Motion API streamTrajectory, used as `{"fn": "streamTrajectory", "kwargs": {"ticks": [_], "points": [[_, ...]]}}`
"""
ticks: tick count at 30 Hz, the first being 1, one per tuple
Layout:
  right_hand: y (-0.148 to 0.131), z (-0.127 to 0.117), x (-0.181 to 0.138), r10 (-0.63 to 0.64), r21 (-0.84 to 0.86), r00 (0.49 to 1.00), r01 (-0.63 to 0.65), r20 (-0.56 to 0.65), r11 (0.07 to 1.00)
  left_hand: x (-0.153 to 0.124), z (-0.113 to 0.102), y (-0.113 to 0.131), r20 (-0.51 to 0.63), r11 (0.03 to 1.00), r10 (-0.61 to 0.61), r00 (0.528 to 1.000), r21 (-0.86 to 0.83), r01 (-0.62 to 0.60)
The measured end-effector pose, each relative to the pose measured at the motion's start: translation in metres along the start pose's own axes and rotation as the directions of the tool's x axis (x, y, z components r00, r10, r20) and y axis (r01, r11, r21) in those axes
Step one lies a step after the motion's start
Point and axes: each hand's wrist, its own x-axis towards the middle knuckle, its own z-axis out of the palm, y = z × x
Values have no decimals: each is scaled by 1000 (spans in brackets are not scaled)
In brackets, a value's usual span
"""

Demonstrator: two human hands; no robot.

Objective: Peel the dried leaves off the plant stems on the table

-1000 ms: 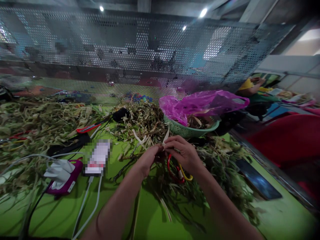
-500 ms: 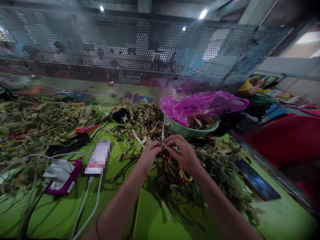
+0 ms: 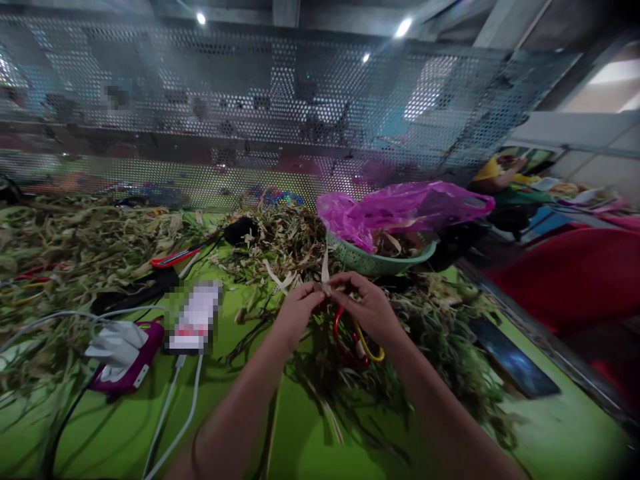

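Observation:
My left hand (image 3: 296,313) and my right hand (image 3: 366,308) meet over a heap of green stems and dry leaves (image 3: 400,347) on the green table (image 3: 300,433). Both pinch a pale dry leaf strip (image 3: 325,273) that sticks up between their fingertips. My right hand also has red and yellow-handled scissors (image 3: 356,340) hanging from it, the loops below the palm. A green basket (image 3: 373,261) with plant scraps stands just beyond my hands, a pink plastic bag (image 3: 400,210) draped over it.
A blurred-out phone (image 3: 195,319) and a purple device with a white plug (image 3: 123,350) lie at left with white cables (image 3: 173,400). Red-handled scissors (image 3: 175,255) rest further back. A dark phone (image 3: 513,360) lies at right. Perforated metal screen (image 3: 250,113) closes the back. Another person's arm (image 3: 505,172) shows far right.
My hands have shifted slightly, the fingers working on the strip; the pale strip now stands more upright between them. Everything else stays put.

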Motion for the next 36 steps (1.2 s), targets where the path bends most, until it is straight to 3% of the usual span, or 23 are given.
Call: {"fn": "streamTrajectory", "kwargs": {"ticks": [7,20,28,36], "points": [[1,-2,2,-181,-57,982,178,-48,982,-3,1,1,-45,990,-52,998,-135,46],[-2,-2,1,-202,-145,977,209,63,967,-7,5,7,47,938,-198,979,-280,204],[-1,0,2,-149,-97,985,157,82,983,-5,3,-1,-15,960,-104,994,-262,97],[0,2,1,-73,-121,997,71,-17,990,-2,3,1,-44,994,91,995,62,-88]]}}
